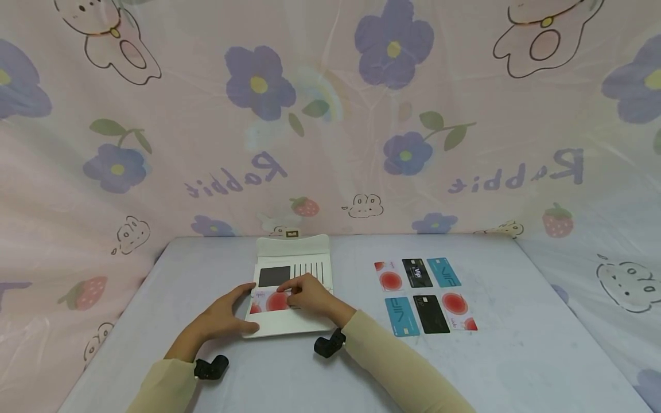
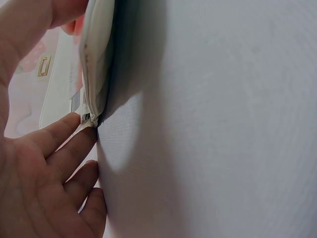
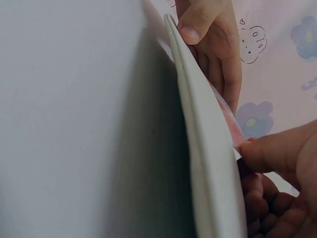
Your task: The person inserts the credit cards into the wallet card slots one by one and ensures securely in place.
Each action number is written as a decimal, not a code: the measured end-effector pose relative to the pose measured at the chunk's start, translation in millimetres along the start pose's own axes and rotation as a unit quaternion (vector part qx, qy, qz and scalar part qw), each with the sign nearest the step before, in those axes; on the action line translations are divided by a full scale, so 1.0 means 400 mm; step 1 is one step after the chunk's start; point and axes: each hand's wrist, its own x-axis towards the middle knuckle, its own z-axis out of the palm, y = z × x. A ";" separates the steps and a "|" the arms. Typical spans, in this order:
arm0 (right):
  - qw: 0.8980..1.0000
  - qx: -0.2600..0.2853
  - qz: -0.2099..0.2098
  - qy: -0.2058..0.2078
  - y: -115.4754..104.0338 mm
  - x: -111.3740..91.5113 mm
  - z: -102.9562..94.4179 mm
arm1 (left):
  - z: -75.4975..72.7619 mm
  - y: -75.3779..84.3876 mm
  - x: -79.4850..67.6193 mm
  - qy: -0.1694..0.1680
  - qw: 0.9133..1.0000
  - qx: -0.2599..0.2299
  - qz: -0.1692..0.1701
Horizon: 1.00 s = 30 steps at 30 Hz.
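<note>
Right hand (image 1: 311, 295) pinching red-and-white card (image 1: 268, 301) at open white wallet (image 1: 281, 326), left hand (image 1: 219, 316) spread wide against wallet's left edge, six cards (image 1: 431, 314) in two rows, tabletop (image 1: 516, 355).

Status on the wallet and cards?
Done: the wallet lies open. In hand: the right hand pinches a red-and-white card at the wallet; the left hand touches the wallet's left edge. Remaining: likely finishing with that card; six cards lie loose on the table; whether they go in or came out isn't clear.
</note>
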 end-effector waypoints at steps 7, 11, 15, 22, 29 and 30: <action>1.000 -0.007 -0.001 -0.006 -0.007 0.001 -0.001 | 0.001 -0.005 0.002 0.004 1.000 0.005 0.001; 1.000 -0.008 -0.007 -0.006 -0.007 0.000 -0.001 | 0.002 -0.004 0.002 0.003 1.000 0.004 0.000; 1.000 -0.007 -0.004 -0.009 -0.008 -0.001 -0.002 | 0.001 -0.001 0.000 0.002 1.000 0.001 -0.002; 1.000 -0.003 -0.006 -0.011 -0.008 -0.001 -0.004 | 0.002 -0.002 0.003 0.003 1.000 0.004 0.002; 1.000 -0.010 -0.016 -0.008 -0.005 0.007 0.001 | 0.005 -0.008 0.006 0.008 1.000 0.004 -0.001; 1.000 -0.010 -0.016 -0.008 -0.005 0.007 0.001 | 0.005 -0.008 0.007 0.008 1.000 0.004 -0.001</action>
